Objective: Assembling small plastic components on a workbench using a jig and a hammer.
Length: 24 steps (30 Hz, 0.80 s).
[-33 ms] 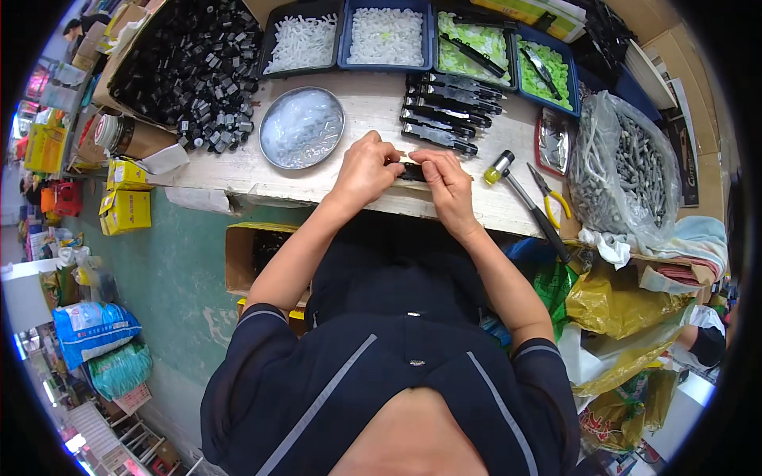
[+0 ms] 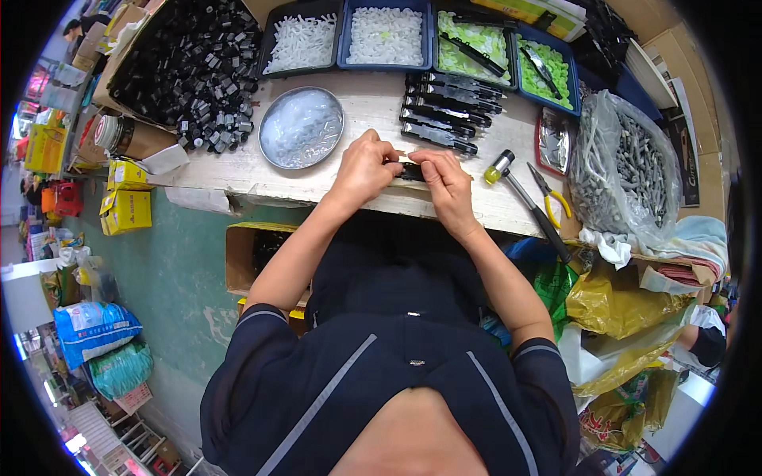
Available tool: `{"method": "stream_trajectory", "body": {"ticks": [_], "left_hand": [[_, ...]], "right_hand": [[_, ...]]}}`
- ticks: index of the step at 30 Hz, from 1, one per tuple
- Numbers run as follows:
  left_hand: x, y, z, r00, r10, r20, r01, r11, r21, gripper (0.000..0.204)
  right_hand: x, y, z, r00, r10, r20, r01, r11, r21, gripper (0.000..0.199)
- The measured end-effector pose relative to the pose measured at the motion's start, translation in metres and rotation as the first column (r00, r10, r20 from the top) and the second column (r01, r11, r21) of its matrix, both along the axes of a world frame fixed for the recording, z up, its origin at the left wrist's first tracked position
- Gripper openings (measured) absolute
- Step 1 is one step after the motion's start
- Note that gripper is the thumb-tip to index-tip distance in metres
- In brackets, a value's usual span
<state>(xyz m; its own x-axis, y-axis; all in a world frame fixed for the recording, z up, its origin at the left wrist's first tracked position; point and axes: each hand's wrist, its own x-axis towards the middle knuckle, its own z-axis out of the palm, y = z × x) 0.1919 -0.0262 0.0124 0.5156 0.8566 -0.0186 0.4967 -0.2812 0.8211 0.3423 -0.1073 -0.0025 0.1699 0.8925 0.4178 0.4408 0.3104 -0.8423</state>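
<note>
At the bench's front edge, both my hands are closed round a dark, slim black part [image 2: 411, 171]. My left hand [image 2: 367, 165] pinches its left end between thumb and fingers. Thumb and fingers of my right hand [image 2: 448, 184] grip the right end. Most of the part is covered by my fingers, so its exact kind is hidden. Just beyond them lies a stack of long black plastic parts with shiny metal-looking pieces [image 2: 452, 111]. Left of my hands is a round metal dish [image 2: 266, 155] with clear film and translucent pieces inside.
Bins of white plastic pieces [image 2: 386, 36] and green ones [image 2: 548, 71] line the back. Black blocks [image 2: 214, 87] heap at left. A hammer [image 2: 524, 194], yellow-handled pliers [image 2: 552, 194] and a clear bag of grey parts [image 2: 635, 166] lie at right.
</note>
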Motion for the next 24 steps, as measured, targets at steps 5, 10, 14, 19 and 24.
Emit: {"method": "stream_trajectory", "body": {"ticks": [5,10,14,19,24], "left_hand": [[-0.008,0.015,-0.01,0.924,0.234,0.304,0.025,0.754,-0.656,0.01],[-0.005,0.004,-0.007,0.923,0.237,0.302,-0.069,0.877,-0.476,0.01],[0.001,-0.005,-0.03,0.976,0.118,0.182,-0.111,0.993,-0.045,0.01],[-0.011,-0.015,-0.031,0.909,0.083,0.409,-0.082,0.996,-0.019,0.015],[-0.011,-0.015,-0.036,0.851,0.032,0.525,-0.124,0.982,0.14,0.022]], "right_hand": [[0.002,0.008,0.003,1.0,-0.005,0.002,0.005,1.0,-0.009,0.015],[-0.001,0.008,0.009,0.996,-0.04,0.077,0.037,0.998,0.042,0.011],[-0.002,0.001,-0.004,0.994,-0.053,0.099,0.047,0.997,0.068,0.01],[-0.006,-0.007,0.001,0.999,-0.011,0.052,0.008,0.999,0.048,0.011],[-0.007,-0.013,0.009,0.999,-0.035,0.027,0.033,0.997,0.073,0.015]]}}
